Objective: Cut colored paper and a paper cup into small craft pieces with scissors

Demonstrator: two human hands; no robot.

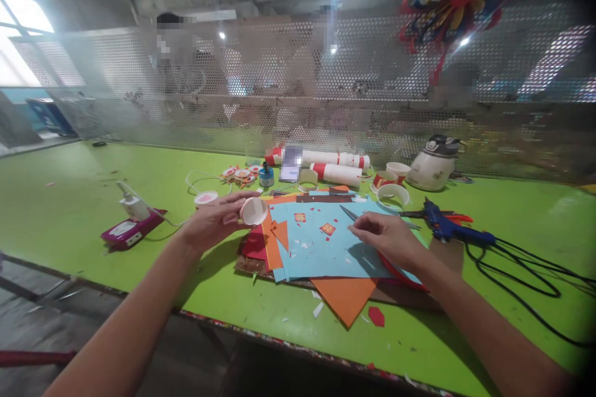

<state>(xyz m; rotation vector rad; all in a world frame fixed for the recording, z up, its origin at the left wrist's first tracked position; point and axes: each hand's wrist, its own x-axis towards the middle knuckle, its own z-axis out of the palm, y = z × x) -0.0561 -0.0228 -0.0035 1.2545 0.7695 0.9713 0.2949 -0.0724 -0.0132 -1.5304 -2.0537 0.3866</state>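
Observation:
My left hand [216, 217] is closed around a short white round piece [254, 211], like the cut-off end of a paper cup, its flat face towards me. My right hand [388, 237] is over the right part of a light blue paper sheet [307, 254], thumb and fingertips pinched together. Whatever they pinch is too small or hidden to make out. Dark scissor blades [349, 213] stick out past these fingers, and a red handle curves below the hand. Two small red-and-gold paper squares [328, 229] lie on the blue sheet among paper scraps.
A blue glue gun [459, 229] with black cords lies at right, near a kettle-like pot [432, 164]. Paper cups [397, 170], red-and-white cup tubes [338, 173], a phone [291, 164] and a blue jar [266, 176] stand behind. A purple power strip [130, 234] is at left. Mesh rises behind.

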